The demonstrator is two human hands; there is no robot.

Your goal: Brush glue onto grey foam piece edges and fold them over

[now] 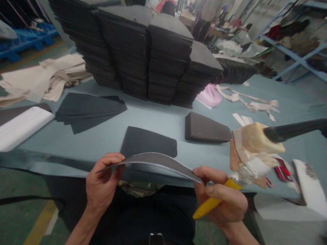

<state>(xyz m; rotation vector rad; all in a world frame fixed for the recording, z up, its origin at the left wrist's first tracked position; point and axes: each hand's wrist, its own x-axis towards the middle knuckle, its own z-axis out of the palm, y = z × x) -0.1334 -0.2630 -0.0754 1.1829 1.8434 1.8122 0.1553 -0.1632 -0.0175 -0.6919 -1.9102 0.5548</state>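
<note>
My left hand (103, 183) pinches the left end of a thin dark grey sheet (155, 160), which bows upward between my hands. My right hand (222, 199) grips the sheet's right end and also a yellow-handled brush (217, 200) whose wrapped, glue-caked head points up to the right. Both hands hover just in front of the table's near edge, over my dark lap.
On the blue-grey table (153, 119): one flat dark piece (149, 141), a small pile of grey pieces (206, 128), fanned dark pieces (89, 110), tall black stacks (143, 51), beige cloth (43, 80), a pink object (211, 95), a black handle (296, 129) and a white roll (20, 127).
</note>
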